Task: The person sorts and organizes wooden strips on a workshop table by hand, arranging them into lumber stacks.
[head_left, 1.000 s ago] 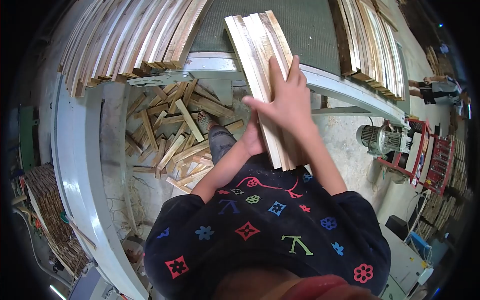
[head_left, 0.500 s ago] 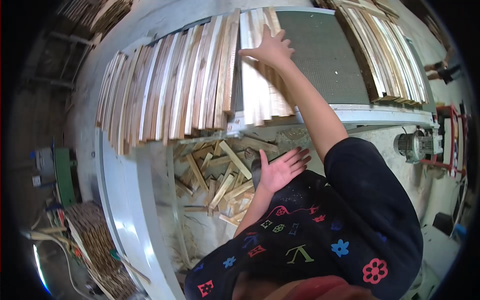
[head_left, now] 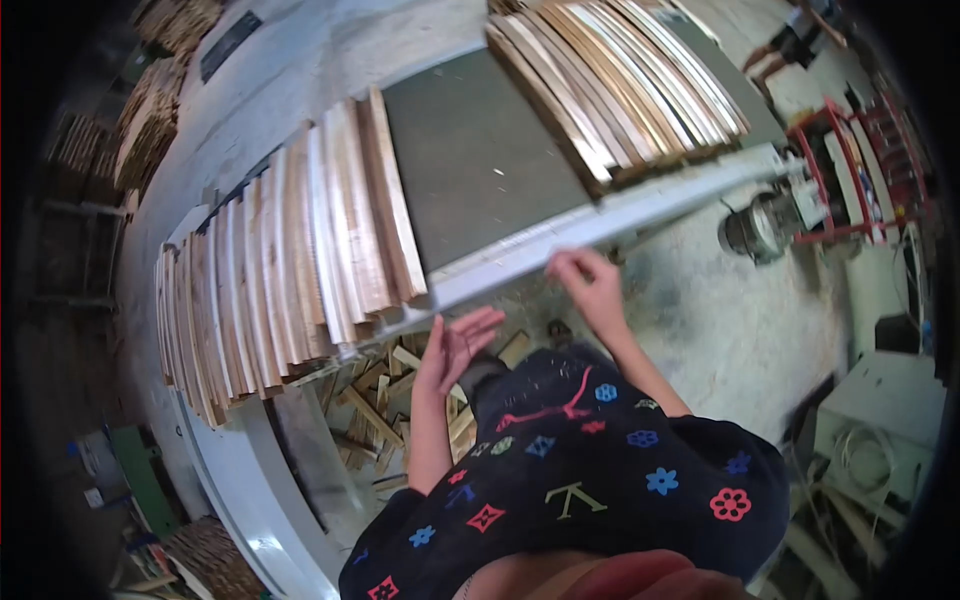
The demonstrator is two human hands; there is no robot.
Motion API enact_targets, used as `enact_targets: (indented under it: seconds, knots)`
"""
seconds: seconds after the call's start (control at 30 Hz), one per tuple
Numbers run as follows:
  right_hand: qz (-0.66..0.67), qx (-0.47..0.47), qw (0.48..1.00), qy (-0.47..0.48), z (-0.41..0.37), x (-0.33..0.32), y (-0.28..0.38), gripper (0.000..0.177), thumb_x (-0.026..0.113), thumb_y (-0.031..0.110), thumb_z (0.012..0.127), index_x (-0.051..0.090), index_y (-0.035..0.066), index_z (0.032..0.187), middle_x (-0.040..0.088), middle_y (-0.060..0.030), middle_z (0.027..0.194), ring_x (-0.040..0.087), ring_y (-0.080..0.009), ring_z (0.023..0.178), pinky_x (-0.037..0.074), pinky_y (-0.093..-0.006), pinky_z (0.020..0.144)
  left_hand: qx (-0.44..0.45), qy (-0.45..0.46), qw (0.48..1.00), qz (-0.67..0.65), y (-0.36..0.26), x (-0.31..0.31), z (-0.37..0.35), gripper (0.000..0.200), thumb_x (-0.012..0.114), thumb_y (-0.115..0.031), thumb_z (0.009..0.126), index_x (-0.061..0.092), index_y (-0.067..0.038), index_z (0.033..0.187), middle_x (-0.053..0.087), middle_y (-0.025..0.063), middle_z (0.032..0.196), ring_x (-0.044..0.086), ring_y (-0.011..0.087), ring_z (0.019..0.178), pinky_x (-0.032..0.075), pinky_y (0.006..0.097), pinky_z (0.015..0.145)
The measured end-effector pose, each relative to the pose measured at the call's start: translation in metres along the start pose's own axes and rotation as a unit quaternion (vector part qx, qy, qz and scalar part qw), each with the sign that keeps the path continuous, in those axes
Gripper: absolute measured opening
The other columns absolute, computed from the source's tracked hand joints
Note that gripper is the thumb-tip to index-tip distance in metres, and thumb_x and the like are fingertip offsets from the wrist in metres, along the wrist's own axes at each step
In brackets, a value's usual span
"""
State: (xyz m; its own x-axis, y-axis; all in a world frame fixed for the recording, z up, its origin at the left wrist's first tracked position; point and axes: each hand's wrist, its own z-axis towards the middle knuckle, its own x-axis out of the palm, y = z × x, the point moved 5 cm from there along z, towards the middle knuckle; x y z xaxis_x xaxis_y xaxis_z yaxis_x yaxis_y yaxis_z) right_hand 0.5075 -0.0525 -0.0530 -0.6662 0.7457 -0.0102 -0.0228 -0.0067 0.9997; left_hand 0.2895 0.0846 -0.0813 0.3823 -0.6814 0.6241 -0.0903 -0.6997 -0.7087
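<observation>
My left hand [head_left: 455, 345] hangs open and empty just below the grey edge of the conveyor table [head_left: 560, 238], near the row of wooden slats [head_left: 290, 260] lying side by side on the left of the dark belt [head_left: 470, 165]. My right hand [head_left: 590, 285] is also empty, fingers loosely spread, just under the table edge to the right. A second group of slats [head_left: 620, 85] lies on the belt at the upper right. Neither hand touches any wood.
A heap of short wood offcuts [head_left: 390, 410] lies on the floor under the table by my legs. An electric motor [head_left: 755, 230] and a red frame [head_left: 850, 160] stand at the right. More stacked wood [head_left: 150, 130] sits at the far left.
My right hand has let go of the slats it laid on the belt and pulled back to the table edge. The slats have travelled left with the rest. The view has swung.
</observation>
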Motion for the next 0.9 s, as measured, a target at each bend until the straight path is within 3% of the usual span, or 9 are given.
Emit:
enact_targets:
  seconds: [0.07, 0.13, 0.33, 0.4, 0.57, 0.67, 0.73, 0.8, 0.9]
  knots:
    - [-0.171, -0.037, 0.964, -0.200, 0.006, -0.051, 0.015, 0.046, 0.071, 0.020, 0.089, 0.060, -0.001, 0.129, 0.066, -0.0168, 0.121, 0.059, -0.0241, 0.116, 0.042, -0.0375, 0.101, 0.012, -0.002, 0.999, 0.035, -0.006, 0.042, 0.020, 0.089, 0.029, -0.068, 0.099, 0.042, 0.007, 0.144, 0.049, 0.0228, 0.145, 0.044, 0.0282, 0.138, 0.032, 0.0377, 0.115]
    - [-0.346, -0.076, 0.903, -0.243, 0.028, -0.074, 0.024, 0.073, 0.070, 0.034, 0.087, 0.042, -0.001, 0.144, 0.057, -0.0192, 0.131, 0.048, -0.0314, 0.128, 0.026, -0.0460, 0.112, 0.049, 0.016, 0.995, 0.088, -0.012, 0.073, 0.046, 0.082, 0.035, -0.062, 0.101, 0.040, 0.007, 0.145, 0.049, 0.0248, 0.144, 0.046, 0.0305, 0.137, 0.036, 0.0404, 0.114]
    - [-0.407, -0.081, 0.873, -0.258, 0.088, -0.089, 0.023, 0.106, 0.072, 0.056, 0.077, 0.025, -0.004, 0.151, 0.044, -0.0247, 0.139, 0.043, -0.0360, 0.130, 0.016, -0.0546, 0.114, 0.184, -0.053, 0.948, 0.255, -0.051, 0.142, 0.127, 0.068, 0.049, -0.041, 0.102, 0.034, 0.007, 0.149, 0.040, 0.0202, 0.153, 0.039, 0.0288, 0.142, 0.031, 0.0381, 0.117]
    - [-0.342, -0.067, 0.904, -0.249, 0.082, -0.079, 0.029, 0.101, 0.073, 0.054, 0.076, 0.031, -0.003, 0.147, 0.045, -0.0240, 0.136, 0.043, -0.0361, 0.128, 0.017, -0.0538, 0.114, 0.199, -0.101, 0.920, 0.321, -0.052, 0.147, 0.149, 0.065, 0.054, -0.030, 0.102, 0.031, 0.009, 0.149, 0.032, 0.0218, 0.157, 0.035, 0.0289, 0.145, 0.030, 0.0374, 0.118]
    - [-0.316, -0.120, 0.922, -0.191, 0.074, -0.050, 0.028, 0.082, 0.071, 0.056, 0.078, 0.046, 0.003, 0.134, 0.054, -0.0185, 0.122, 0.048, -0.0353, 0.119, 0.023, -0.0494, 0.108, 0.259, -0.192, 0.872, 0.369, -0.050, 0.150, 0.157, 0.070, 0.056, -0.032, 0.101, 0.029, 0.009, 0.150, 0.044, 0.0168, 0.147, 0.042, 0.0225, 0.135, 0.031, 0.0335, 0.114]
    - [-0.350, -0.111, 0.915, -0.167, 0.095, -0.042, 0.035, 0.083, 0.067, 0.061, 0.081, 0.046, 0.003, 0.137, 0.056, -0.0198, 0.125, 0.050, -0.0361, 0.122, 0.032, -0.0515, 0.103, 0.230, -0.183, 0.928, 0.230, -0.056, 0.131, 0.139, 0.066, 0.053, -0.033, 0.102, 0.030, 0.006, 0.151, 0.041, 0.0179, 0.151, 0.040, 0.0232, 0.140, 0.030, 0.0324, 0.116]
    - [-0.374, -0.118, 0.908, -0.151, 0.133, -0.034, 0.044, 0.084, 0.065, 0.062, 0.083, 0.045, 0.004, 0.140, 0.057, -0.0216, 0.126, 0.050, -0.0350, 0.126, 0.038, -0.0540, 0.098, 0.219, -0.174, 0.917, 0.285, -0.054, 0.126, 0.129, 0.065, 0.052, -0.033, 0.103, 0.031, 0.005, 0.151, 0.041, 0.0179, 0.152, 0.040, 0.0241, 0.141, 0.030, 0.0338, 0.117]
    - [-0.479, -0.014, 0.876, -0.053, 0.168, -0.018, 0.084, 0.095, 0.065, 0.065, 0.081, 0.037, 0.005, 0.148, 0.046, -0.0294, 0.139, 0.044, -0.0422, 0.131, 0.040, -0.0572, 0.099, 0.227, -0.164, 0.907, 0.315, -0.048, 0.129, 0.116, 0.063, 0.052, -0.032, 0.103, 0.034, 0.006, 0.149, 0.044, 0.0170, 0.150, 0.042, 0.0253, 0.139, 0.032, 0.0370, 0.117]
    - [-0.531, -0.019, 0.843, -0.080, 0.210, 0.017, 0.073, 0.097, 0.069, 0.057, 0.078, 0.032, 0.007, 0.152, 0.033, -0.0344, 0.148, 0.041, -0.0480, 0.131, 0.034, -0.0585, 0.103, 0.178, -0.087, 0.960, 0.195, -0.003, 0.124, 0.097, 0.064, 0.047, -0.041, 0.103, 0.037, 0.003, 0.149, 0.046, 0.0203, 0.148, 0.045, 0.0280, 0.137, 0.033, 0.0372, 0.116]
